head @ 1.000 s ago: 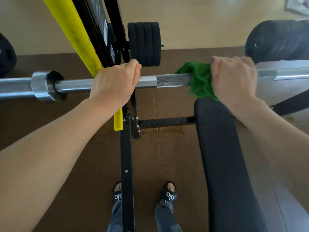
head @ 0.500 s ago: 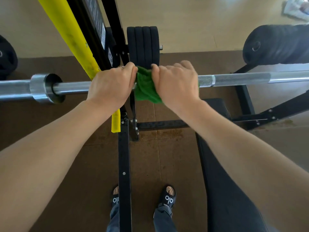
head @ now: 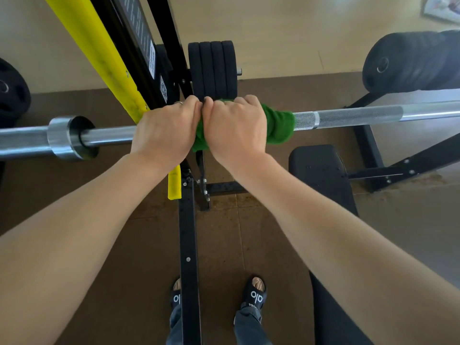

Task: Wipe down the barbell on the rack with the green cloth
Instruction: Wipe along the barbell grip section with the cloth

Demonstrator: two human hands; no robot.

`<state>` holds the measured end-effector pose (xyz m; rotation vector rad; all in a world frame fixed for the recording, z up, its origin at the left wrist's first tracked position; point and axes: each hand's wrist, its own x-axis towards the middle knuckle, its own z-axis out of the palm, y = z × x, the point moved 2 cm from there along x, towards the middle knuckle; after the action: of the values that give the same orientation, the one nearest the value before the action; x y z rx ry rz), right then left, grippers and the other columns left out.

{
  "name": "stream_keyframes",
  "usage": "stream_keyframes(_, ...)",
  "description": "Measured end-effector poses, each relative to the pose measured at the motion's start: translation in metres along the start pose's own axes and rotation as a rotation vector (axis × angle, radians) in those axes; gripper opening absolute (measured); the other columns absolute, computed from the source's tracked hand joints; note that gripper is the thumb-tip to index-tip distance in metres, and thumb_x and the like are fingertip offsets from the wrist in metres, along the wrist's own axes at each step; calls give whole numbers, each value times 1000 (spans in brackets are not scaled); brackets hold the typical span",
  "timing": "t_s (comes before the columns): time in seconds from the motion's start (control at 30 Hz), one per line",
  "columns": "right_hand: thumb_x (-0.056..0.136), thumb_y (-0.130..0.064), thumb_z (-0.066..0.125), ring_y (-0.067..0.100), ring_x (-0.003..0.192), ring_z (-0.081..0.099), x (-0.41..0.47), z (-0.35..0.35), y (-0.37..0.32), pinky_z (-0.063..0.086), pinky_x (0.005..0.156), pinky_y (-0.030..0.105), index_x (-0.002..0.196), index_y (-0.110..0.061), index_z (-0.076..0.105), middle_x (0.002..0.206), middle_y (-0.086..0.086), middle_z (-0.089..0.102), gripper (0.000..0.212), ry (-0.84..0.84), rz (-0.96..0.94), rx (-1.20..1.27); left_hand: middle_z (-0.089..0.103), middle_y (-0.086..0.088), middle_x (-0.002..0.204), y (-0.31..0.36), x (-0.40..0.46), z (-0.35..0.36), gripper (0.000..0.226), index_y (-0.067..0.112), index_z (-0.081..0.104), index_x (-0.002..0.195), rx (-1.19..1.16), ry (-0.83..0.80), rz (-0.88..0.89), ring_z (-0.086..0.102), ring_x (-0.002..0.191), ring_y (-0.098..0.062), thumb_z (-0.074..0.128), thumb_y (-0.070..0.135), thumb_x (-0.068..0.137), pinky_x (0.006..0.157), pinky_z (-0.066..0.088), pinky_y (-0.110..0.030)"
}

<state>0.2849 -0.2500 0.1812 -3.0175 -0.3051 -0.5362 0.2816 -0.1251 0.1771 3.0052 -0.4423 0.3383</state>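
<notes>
**Head view: both fists side by side on the bar, cloth under the right**

Head camera looks down on the right hand [head: 236, 128], its fingers curled over the green cloth [head: 278, 125] and through it round the barbell [head: 358, 115]. Wrapping the cloth about the shaft lets one grip rub the whole way round the steel rather than only the top. Cloth shows on both sides of the fist: a thick cuff towards the knurled stretch and a tail hanging below between the two hands.

Touching it, knuckle against knuckle, the left hand [head: 166, 130] grips the bare shaft with fingers closed over the top, a ring on one finger. It holds no cloth; most likely it steadies the bar so it neither rolls nor slides in its cradle under the rubbing.

Outward from that hand come the smooth shaft, the steel collar [head: 69, 136] and the sleeve. Behind, the black rack upright [head: 139, 46] with its yellow guard [head: 99, 48] carries the bar. Small black plates [head: 211, 68] sit stored on a peg beyond, and the bench pad [head: 321, 173] lies below to the right.
</notes>
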Motion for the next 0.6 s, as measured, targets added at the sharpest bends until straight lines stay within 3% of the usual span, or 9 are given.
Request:
stream_keyframes(0.07, 105, -29, 43, 26, 51, 51, 1, -3, 16, 42, 73, 40, 58, -22, 49, 50, 0, 57, 47, -27, -92, -5, 52, -7, 63, -1, -2, -1, 42, 5, 56, 95, -10, 15, -7, 50, 48, -33, 25, 30, 110, 45, 23, -27)
stream_keyframes(0.13, 107, -34, 35, 24, 56, 47, -2, -8, 47, 41, 79, 40, 63, -22, 52, 54, -2, 56, 49, -102, -105, -53, 49, -3, 61, 0, -3, -2, 50, 6, 58, 95, -4, 12, -3, 41, 45, -26, 18, 34, 106, 43, 15, -24)
stream_keyframes(0.27, 101, -23, 49, 23, 60, 43, -11, -21, 141, 43, 79, 40, 80, -11, 57, 60, 5, 55, 26, -170, 2, -232, 57, -5, 63, -1, -2, -1, 53, 10, 59, 97, 14, -13, 0, 50, 45, -25, 15, 36, 106, 41, 26, -26)
stream_keyframes(0.33, 106, -24, 35, 25, 63, 41, -15, -27, 169, 44, 84, 44, 72, -8, 54, 64, 12, 61, 42, -140, 133, -224, 59, -6, 64, 1, 0, 0, 52, 10, 59, 96, 18, -10, -4, 52, 47, -27, 15, 36, 107, 42, 29, -28)
stream_keyframes(0.43, 104, -23, 34, 24, 65, 42, -14, -23, 138, 42, 84, 44, 74, -14, 51, 66, 8, 59, 35, -104, 195, -204, 60, -6, 65, 2, 0, 1, 45, 11, 59, 96, 32, -16, 1, 54, 47, -28, 22, 33, 109, 40, 34, -29)
stream_keyframes(0.53, 100, -19, 47, 23, 67, 47, -6, -14, 58, 41, 86, 43, 87, -18, 56, 63, -2, 46, 16, -204, 55, -84, 60, -7, 66, 2, 0, 1, 40, 10, 57, 96, 52, -16, 16, 56, 48, -31, 26, 31, 109, 41, 34, -30)
stream_keyframes(0.6, 104, -23, 40, 22, 67, 46, 2, -14, 13, 38, 88, 41, 84, -26, 46, 59, -5, 40, 21, -240, -67, -19, 61, -10, 65, 2, 0, 1, 43, 9, 55, 93, 53, -2, 19, 58, 49, -36, 22, 31, 108, 43, 28, -30)
